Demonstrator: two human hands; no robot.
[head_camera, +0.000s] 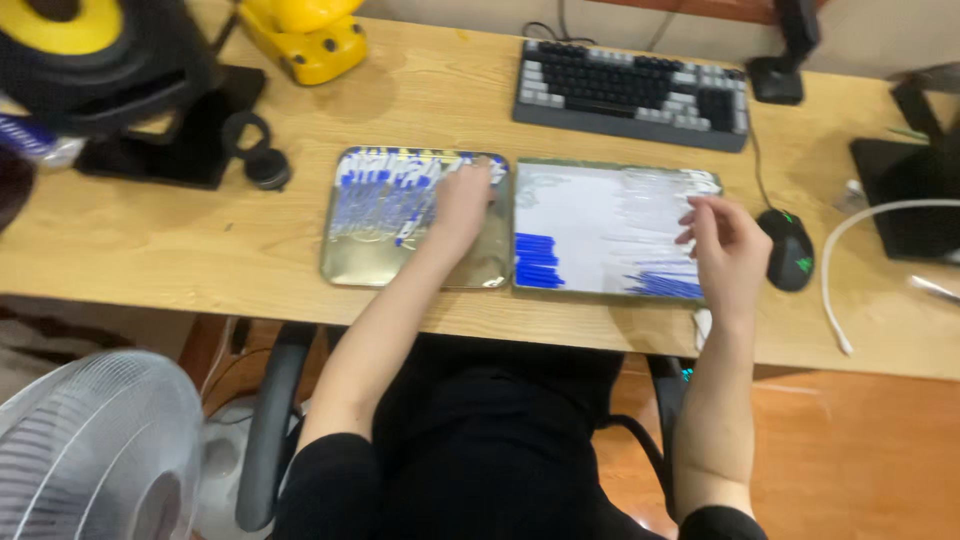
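My left hand lies on the metal tray of blue-capped pens, fingers at its far right corner, though I cannot tell whether the grip is closed on a pen. Just right of that tray sits the white tray with blue caps in its near corner. My right hand hovers over its right edge, grip loosely curled, holding nothing I can see, beside the black mouse on the desk.

Just one view here: it's taken from head height, aimed steeply down at the wooden desk, fairly close, with the lap and chair caught along the bottom edge.
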